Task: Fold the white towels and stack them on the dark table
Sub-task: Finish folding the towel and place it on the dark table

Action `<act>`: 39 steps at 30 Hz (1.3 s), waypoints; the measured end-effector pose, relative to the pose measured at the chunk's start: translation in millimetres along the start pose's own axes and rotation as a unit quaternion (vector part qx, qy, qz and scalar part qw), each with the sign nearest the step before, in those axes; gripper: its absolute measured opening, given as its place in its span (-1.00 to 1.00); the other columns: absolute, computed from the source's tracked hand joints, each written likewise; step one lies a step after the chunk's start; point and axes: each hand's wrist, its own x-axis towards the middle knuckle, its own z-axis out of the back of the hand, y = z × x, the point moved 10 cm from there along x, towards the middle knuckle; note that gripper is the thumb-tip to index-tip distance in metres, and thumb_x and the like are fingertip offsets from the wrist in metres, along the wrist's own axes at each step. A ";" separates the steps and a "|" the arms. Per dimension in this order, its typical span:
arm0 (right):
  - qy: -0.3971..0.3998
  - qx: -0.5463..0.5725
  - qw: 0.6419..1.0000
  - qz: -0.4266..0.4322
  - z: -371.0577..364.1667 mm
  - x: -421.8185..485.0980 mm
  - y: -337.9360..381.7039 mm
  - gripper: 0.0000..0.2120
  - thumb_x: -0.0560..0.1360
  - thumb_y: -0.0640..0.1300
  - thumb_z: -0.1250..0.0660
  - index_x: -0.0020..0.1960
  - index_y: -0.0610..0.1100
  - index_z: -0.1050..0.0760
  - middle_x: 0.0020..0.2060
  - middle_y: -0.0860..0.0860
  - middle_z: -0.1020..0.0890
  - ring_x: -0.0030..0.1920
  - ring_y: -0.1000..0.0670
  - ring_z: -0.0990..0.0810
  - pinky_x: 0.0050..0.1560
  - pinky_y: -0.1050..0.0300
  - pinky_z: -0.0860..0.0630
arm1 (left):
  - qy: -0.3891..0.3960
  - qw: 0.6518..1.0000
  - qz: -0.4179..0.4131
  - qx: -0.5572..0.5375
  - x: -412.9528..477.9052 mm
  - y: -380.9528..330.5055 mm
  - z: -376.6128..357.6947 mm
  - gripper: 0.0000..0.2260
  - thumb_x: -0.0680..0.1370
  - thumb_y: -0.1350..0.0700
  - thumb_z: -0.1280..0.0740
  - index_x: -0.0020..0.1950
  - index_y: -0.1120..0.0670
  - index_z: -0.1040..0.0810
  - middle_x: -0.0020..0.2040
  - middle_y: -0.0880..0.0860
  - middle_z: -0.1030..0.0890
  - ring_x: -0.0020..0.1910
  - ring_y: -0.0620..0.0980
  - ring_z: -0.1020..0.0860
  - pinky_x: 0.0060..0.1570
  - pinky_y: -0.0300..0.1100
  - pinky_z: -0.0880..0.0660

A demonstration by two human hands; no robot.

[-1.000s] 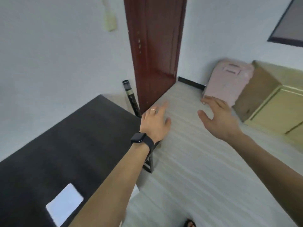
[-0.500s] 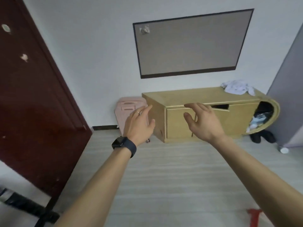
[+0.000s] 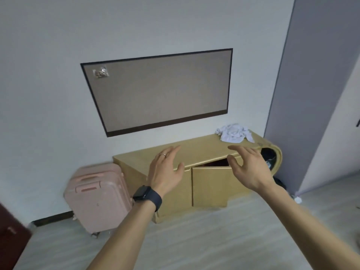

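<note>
A crumpled heap of white towels [image 3: 234, 133] lies on the right end of a low yellow wooden cabinet [image 3: 196, 151] against the far wall. My left hand [image 3: 165, 169], with a ring and a dark watch on the wrist, is stretched forward, fingers apart and empty. My right hand [image 3: 248, 168] is held out beside it, also spread and empty. Both hands hover in front of the cabinet, short of the towels. The dark table is out of view.
A pink suitcase [image 3: 97, 197] stands on the floor left of the cabinet. A dark-framed grey board [image 3: 159, 92] hangs above. One cabinet door [image 3: 210, 186] is ajar. A red-brown door edge [image 3: 11, 234] shows at lower left, a grey wall [image 3: 319, 84] at right.
My view has swung right from the dark table and red door to the cabinet, which is now closer. Both hands stay outstretched and empty.
</note>
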 end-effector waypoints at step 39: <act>0.196 0.013 0.943 -0.268 -292.1 501.3 -596.2 -0.63 0.57 0.04 -0.29 0.34 -0.04 -0.47 0.22 0.02 -0.59 0.24 -0.06 -0.52 0.20 -0.02 -0.48 | 0.254 0.963 0.088 0.014 590.5 42.8 -613.6 -0.54 0.60 -0.02 -0.20 0.51 -0.07 -0.29 0.49 -0.05 -0.36 0.46 -0.04 -0.28 0.40 -0.14 -0.26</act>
